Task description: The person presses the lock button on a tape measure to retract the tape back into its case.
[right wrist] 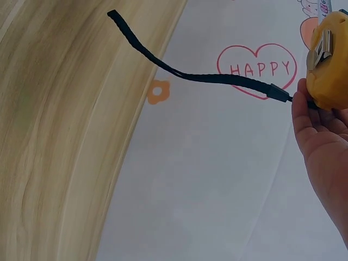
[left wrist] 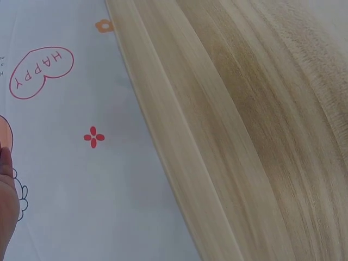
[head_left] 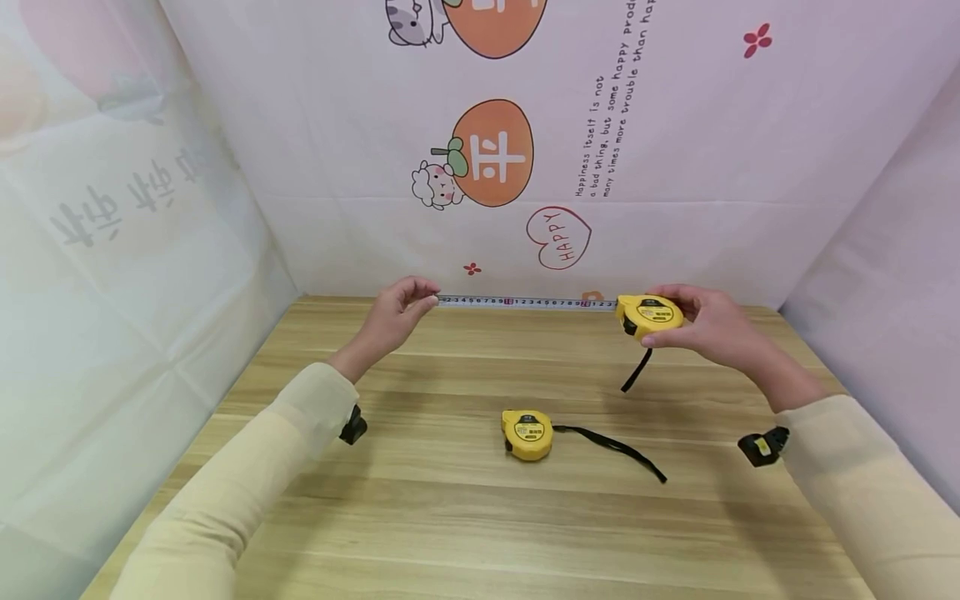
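My right hand [head_left: 708, 325] grips a yellow tape measure [head_left: 651, 315] by its case, thumb below and fingers behind. From the case a white blade [head_left: 540, 304] with printed numbers runs out leftward, level along the back of the table. My left hand [head_left: 397, 317] pinches the blade's free end between thumb and fingertips. A black wrist strap [right wrist: 201, 79] hangs from the held case, and a metal belt clip [right wrist: 324, 46] shows on its back in the right wrist view. In the left wrist view only the edge of the left hand [left wrist: 6, 201] appears.
A second yellow tape measure [head_left: 528, 435] lies on the wooden table [head_left: 420, 517], its black strap [head_left: 615, 446] stretched to the right. A white printed cloth [head_left: 360, 167] stands behind the table, with pale cloth walls at both sides.
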A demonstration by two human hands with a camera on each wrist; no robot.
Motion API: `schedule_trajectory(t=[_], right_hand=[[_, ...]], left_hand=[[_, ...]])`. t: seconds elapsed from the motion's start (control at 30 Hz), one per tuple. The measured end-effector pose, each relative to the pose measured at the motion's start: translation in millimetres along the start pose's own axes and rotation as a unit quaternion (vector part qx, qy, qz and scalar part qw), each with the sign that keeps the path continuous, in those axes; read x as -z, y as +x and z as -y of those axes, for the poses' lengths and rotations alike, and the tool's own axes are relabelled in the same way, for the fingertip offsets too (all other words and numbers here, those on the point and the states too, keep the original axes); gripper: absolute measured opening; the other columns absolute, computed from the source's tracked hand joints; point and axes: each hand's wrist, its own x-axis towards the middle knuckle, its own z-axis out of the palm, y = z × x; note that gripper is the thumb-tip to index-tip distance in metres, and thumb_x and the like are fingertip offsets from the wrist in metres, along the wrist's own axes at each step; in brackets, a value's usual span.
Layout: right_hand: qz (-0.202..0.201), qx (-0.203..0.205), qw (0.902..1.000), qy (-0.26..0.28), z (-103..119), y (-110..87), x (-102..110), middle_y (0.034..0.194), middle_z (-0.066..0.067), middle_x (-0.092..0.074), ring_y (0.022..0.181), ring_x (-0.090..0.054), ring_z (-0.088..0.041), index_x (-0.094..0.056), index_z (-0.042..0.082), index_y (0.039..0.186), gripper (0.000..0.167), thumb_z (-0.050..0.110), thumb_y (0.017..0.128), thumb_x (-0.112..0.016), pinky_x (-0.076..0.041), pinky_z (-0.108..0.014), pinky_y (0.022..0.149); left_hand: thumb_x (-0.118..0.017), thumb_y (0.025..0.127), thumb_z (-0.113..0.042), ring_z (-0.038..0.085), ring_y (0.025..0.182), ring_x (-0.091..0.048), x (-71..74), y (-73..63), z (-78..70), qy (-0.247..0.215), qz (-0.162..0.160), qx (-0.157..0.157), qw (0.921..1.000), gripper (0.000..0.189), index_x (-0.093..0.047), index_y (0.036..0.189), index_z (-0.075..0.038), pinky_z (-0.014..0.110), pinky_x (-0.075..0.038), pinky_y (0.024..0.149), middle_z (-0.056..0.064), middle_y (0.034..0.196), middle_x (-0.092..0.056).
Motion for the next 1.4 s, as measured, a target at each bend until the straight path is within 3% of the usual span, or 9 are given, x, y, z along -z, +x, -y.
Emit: schedule_trajectory(t=[1.4], right_hand=[[0.0, 0.011, 0.9998, 0.018, 11.7, 3.3, -7.9, 0.128, -0.019, -0.054, 0.098, -0.058, -0.017, -0.046, -0.001, 0.138, 0.076, 0.028, 0.079, -0.084, -0.051, -0.019, 0.074]], left_hand=[[-0.059, 0.098, -0.012, 0.021, 0.099, -0.059, -12.3, 7.8, -7.8, -0.009, 0.008, -0.006, 0.9999, 0.02, -0.061, 0.112, 0.002, 0.037, -0.048, 0.092, 0.011, 0.106, -0.064]])
